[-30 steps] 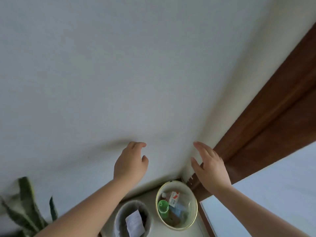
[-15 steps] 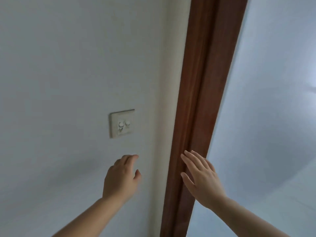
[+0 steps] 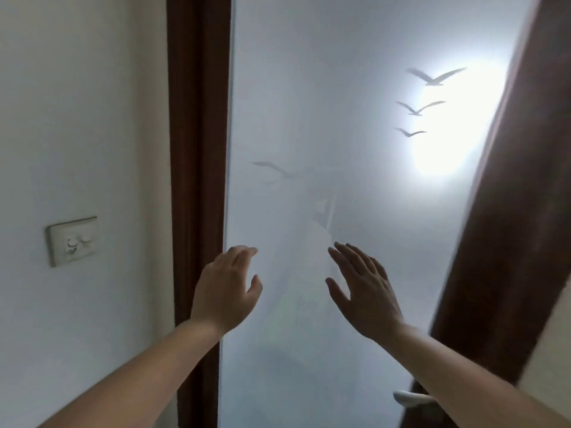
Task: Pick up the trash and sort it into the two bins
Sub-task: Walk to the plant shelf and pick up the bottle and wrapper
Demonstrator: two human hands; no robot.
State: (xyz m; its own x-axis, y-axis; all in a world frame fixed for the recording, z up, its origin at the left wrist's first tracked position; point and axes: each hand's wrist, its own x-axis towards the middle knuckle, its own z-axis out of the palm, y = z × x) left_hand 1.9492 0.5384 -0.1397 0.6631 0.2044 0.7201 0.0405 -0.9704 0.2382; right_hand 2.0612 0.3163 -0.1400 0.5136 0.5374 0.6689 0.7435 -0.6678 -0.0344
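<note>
Neither bin nor any trash is in view; the camera faces a frosted glass door. My left hand (image 3: 227, 290) is raised in front of the door's left edge, fingers loosely curled and apart, holding nothing. My right hand (image 3: 364, 291) is raised beside it to the right, fingers spread, palm toward the glass, also holding nothing. The two hands are apart and I cannot tell whether either touches the glass.
A frosted glass door (image 3: 324, 118) with bird shapes (image 3: 432, 78) and a bright glow fills the middle. Dark wooden frame posts stand at its left (image 3: 197, 118) and right (image 3: 506, 242). A wall switch (image 3: 72, 240) sits on the white wall at left. A white handle (image 3: 411, 398) shows low right.
The view swung up and right, from the two bins at the floor corner, past the wall switch, onto the glass door. Both hands stayed raised and without anything in them.
</note>
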